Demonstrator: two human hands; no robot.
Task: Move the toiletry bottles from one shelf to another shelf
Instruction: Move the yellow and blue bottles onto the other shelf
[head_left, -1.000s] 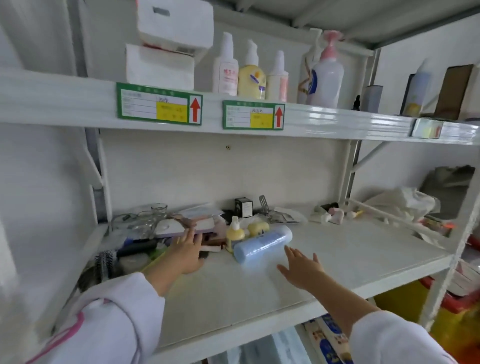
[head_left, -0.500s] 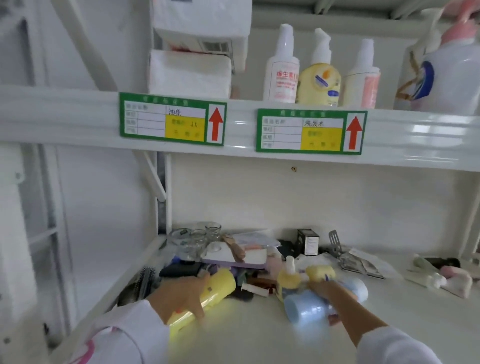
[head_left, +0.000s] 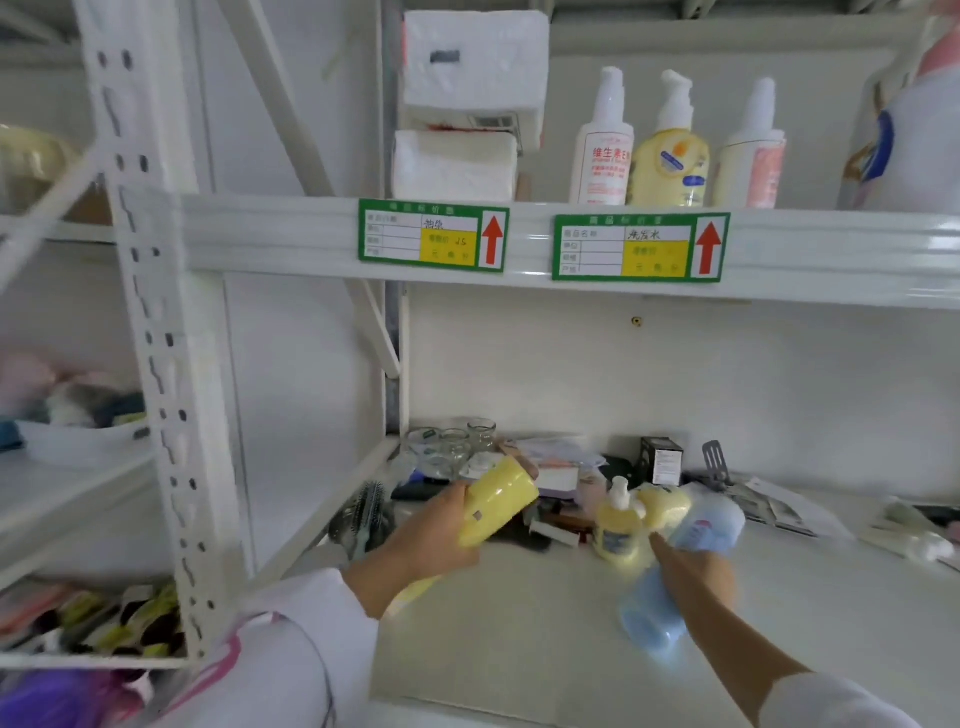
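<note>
My left hand (head_left: 426, 540) is closed around a yellow bottle (head_left: 496, 503), held tilted above the lower shelf (head_left: 519, 634). My right hand (head_left: 698, 577) grips a light blue bottle (head_left: 675, 577), also lifted and tilted, blurred by motion. A small yellow pump bottle (head_left: 617, 527) stands on the lower shelf between the two hands, with a pale yellow item (head_left: 667, 506) just behind it. On the upper shelf (head_left: 805, 249) stand a white pump bottle with red print (head_left: 602, 156), a yellow pump bottle (head_left: 671, 161) and a white-pink bottle (head_left: 750, 161).
Tissue packs (head_left: 462, 119) are stacked on the upper shelf's left, a large white jug (head_left: 909, 135) on its right. Glass jars (head_left: 452, 447), a hairbrush (head_left: 366, 512), a black box (head_left: 661, 460) and clutter crowd the lower shelf's back. A perforated upright (head_left: 156, 332) and another rack stand left.
Both hands reached into the lower shelf, each closed on a bottle, and have lifted them off the shelf. The camera has moved closer and turned left.
</note>
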